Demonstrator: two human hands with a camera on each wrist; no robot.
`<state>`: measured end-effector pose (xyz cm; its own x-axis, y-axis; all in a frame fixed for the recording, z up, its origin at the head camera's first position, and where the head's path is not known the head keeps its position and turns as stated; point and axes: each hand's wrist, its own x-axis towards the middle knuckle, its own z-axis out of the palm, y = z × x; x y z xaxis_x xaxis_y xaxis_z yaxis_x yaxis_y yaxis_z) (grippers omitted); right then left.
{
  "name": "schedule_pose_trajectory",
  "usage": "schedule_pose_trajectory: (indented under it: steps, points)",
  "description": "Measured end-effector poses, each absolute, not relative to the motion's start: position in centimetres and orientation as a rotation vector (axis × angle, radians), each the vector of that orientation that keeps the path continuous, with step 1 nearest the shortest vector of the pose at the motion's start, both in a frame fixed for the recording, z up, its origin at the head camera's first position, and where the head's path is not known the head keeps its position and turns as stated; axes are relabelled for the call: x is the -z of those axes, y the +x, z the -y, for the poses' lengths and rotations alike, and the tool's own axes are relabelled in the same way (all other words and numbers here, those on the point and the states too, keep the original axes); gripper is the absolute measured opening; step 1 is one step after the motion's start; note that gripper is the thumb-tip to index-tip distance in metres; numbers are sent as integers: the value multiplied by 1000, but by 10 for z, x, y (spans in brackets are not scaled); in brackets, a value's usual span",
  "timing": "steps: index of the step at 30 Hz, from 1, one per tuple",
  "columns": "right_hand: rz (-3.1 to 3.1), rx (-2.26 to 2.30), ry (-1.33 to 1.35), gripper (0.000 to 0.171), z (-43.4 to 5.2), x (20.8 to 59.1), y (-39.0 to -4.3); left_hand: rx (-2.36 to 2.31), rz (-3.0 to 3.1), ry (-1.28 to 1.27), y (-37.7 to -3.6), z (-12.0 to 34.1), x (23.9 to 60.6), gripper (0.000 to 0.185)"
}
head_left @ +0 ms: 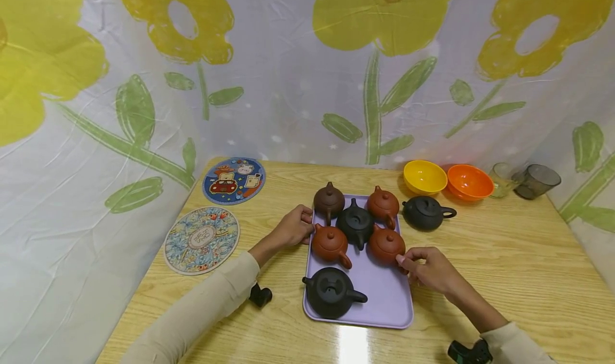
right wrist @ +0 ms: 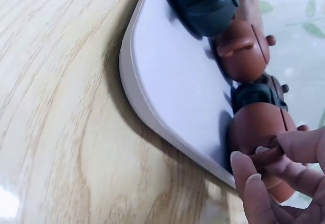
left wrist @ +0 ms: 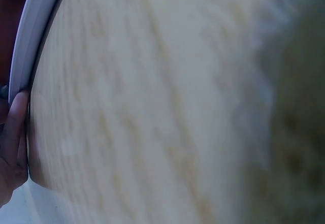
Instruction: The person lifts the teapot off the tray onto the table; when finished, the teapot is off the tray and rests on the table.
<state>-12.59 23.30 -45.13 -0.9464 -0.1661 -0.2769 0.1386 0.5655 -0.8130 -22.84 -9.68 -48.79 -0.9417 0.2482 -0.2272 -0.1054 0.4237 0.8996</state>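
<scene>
Two hands at a lilac tray of small teapots on a wooden table.

Head view: the right hand (head_left: 430, 270) pinches the handle of the brown teapot (head_left: 386, 245) at the tray's (head_left: 384, 300) right edge; the handle points toward the person and to the right, the spout apparently away. The left hand (head_left: 293, 228) is curled at the tray's left rim beside another brown pot (head_left: 330, 244). Left wrist view: a finger (left wrist: 12, 132) lies against the tray rim (left wrist: 33, 31); the grip cannot be told. Right wrist view: fingertips (right wrist: 254, 181) close on the handle. If lifted by so slight a pinch, the pot could swing, shed its lid, or knock the black teapot (right wrist: 256, 93) touching it.
</scene>
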Motion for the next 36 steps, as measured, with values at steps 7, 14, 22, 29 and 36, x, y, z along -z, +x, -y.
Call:
schedule_pose_trajectory:
  steps: [7,14,22,29,36]
  points:
    - [-2419,1355,17,27,-234,450,-125,-1526,-2353,116,-229,96,487,40]
    - [-2347,1412,31,29,-236,451,-123,-1520,-2353,119,-230,96,488,40]
    - [-2315,1445,46,31,-238,447,-121,-1508,-2355,116,-230,96,487,39]
    - [-2300,1422,40,34,-245,441,-122,-1503,-2361,109,-229,95,488,39]
    - [-2279,1384,-53,30,-255,435,-126,-1509,-2377,112,-230,96,489,38]
